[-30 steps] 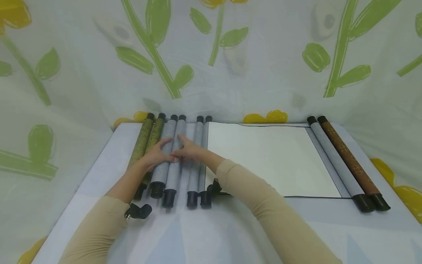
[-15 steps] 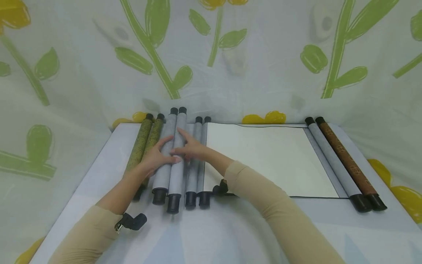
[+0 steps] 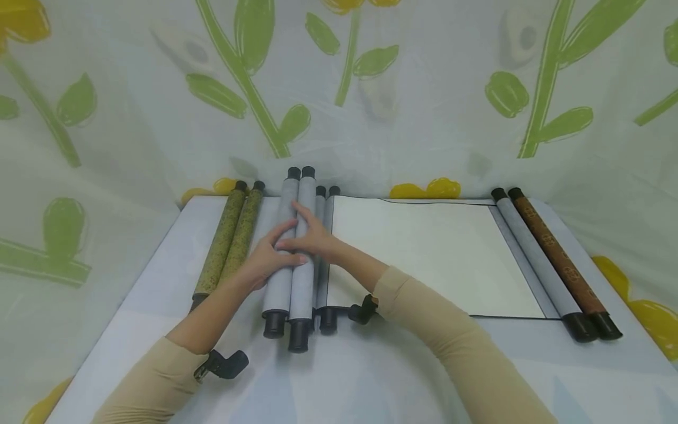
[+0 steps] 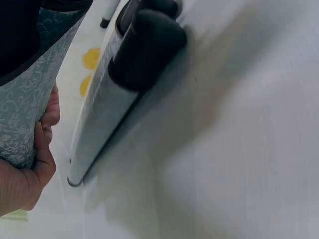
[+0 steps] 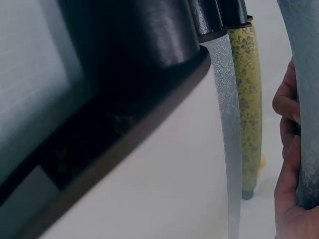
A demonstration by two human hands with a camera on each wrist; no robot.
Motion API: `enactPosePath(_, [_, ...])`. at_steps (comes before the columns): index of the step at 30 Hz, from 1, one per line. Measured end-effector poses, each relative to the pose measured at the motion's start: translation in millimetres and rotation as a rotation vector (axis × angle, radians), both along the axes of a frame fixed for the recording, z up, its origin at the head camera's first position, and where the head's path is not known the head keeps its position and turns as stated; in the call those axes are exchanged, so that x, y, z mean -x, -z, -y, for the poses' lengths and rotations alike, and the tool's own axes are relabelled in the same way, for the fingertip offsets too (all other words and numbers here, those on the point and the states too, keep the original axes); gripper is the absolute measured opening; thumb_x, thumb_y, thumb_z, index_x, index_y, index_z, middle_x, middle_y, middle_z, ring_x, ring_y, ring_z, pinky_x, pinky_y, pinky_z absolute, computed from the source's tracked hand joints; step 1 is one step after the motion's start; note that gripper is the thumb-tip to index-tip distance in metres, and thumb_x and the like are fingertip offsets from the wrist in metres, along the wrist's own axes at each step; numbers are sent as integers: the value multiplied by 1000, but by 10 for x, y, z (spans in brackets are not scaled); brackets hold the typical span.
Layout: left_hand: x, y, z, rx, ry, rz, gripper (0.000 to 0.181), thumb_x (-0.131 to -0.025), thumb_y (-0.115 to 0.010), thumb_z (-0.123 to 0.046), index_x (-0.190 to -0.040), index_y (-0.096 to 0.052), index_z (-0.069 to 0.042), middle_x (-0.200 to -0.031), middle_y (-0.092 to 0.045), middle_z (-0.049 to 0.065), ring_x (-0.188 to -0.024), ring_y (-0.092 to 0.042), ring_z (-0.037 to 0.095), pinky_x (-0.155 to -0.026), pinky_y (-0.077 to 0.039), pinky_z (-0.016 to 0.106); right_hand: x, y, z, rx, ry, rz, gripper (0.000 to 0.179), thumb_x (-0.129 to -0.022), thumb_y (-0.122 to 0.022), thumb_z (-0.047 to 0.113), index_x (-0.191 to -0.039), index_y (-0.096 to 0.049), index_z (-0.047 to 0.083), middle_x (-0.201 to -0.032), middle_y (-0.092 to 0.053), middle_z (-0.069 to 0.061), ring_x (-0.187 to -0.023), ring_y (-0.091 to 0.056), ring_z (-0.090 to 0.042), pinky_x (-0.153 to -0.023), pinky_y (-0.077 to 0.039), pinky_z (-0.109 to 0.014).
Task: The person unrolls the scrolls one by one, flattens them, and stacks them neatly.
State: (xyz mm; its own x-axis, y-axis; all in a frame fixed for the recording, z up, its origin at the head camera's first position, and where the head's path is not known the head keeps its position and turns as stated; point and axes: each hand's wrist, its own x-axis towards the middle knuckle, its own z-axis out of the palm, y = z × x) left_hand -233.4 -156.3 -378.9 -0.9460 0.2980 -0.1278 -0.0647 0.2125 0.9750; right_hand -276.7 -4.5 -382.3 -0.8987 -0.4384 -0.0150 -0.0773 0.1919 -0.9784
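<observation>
A grey scroll on two parallel rolls with black end knobs is held above the table, in the head view. My left hand [image 3: 272,259] grips its left roll [image 3: 278,288], thumb reaching across toward the right one. Around the right roll [image 3: 302,294] my right hand [image 3: 315,238] holds on from the other side; the fingertips of both hands nearly meet. Fingers also curl on grey patterned cloth [image 4: 20,119] in the left wrist view and on the roll [image 5: 309,89] in the right wrist view. The undersides of the grips are hidden.
An opened scroll with a blank cream sheet [image 3: 434,259] lies to the right, its left roll [image 3: 328,282] partly behind the held scroll. Beside its grey right roll [image 3: 540,253] lies a brown patterned roll [image 3: 561,253]. A yellow-green scroll [image 3: 222,241] rests at the left. Floral cloth [image 3: 424,118] hangs behind.
Both hands have lifted the grey scroll off the table and carried it right, away from the yellow-green scroll and in front of the opened scroll's left rolls.
</observation>
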Motion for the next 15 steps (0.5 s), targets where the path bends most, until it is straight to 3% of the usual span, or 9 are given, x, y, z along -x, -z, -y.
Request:
enactPosePath(9, [-83, -38, -169, 16, -22, 34, 85, -77, -77, -13, -148, -31, -26, -147, -31, 15, -126, -40, 36, -101, -35, 47, -103, -17, -154, -29, 76, 21, 93, -74, -80, 18, -149, -26, 30, -155, -22, -6, -142, -21, -25, -112, -22, -47])
enactPosePath(15, [-104, -53, -300, -18, -17, 22, 83, -77, -76, -11, -146, -32, -24, -145, -31, 14, -122, -43, 35, -98, -37, 45, -138, -60, -271, -67, 124, 10, 94, -72, -82, 21, -148, -29, 32, -154, -24, -8, -139, -25, -26, -110, -25, -47])
